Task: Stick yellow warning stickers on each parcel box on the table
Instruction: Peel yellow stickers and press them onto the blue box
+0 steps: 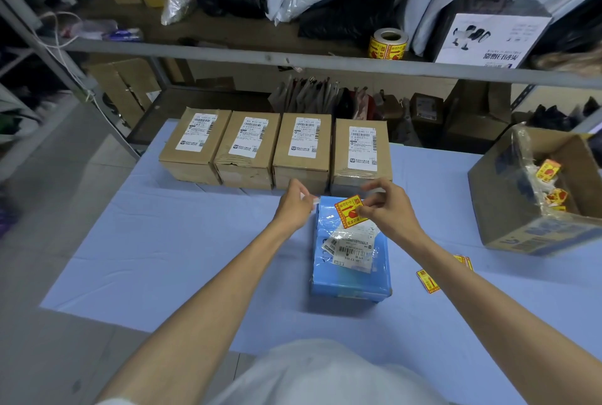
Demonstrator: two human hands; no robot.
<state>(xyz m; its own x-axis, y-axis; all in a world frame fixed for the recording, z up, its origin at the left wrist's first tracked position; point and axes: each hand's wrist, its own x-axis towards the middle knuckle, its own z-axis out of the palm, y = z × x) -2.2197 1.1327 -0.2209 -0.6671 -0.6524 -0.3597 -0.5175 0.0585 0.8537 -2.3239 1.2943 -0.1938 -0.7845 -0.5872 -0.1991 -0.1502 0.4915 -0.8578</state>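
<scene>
A blue parcel box (350,274) with a white shipping label lies in the middle of the light blue table (163,241). My right hand (389,209) pinches a yellow and red warning sticker (350,211) above the box's far end. My left hand (294,206) pinches a small white strip of backing paper (313,201) at the box's far left corner. Behind the blue box stands a row of several brown cardboard parcel boxes (247,150) with white labels on top.
Loose yellow stickers (428,281) lie on the table right of the blue box. An open cardboard carton (537,209) with crumpled sticker scraps sits at the right edge. A roll of yellow stickers (387,44) stands on the metal shelf behind, among bags and boxes.
</scene>
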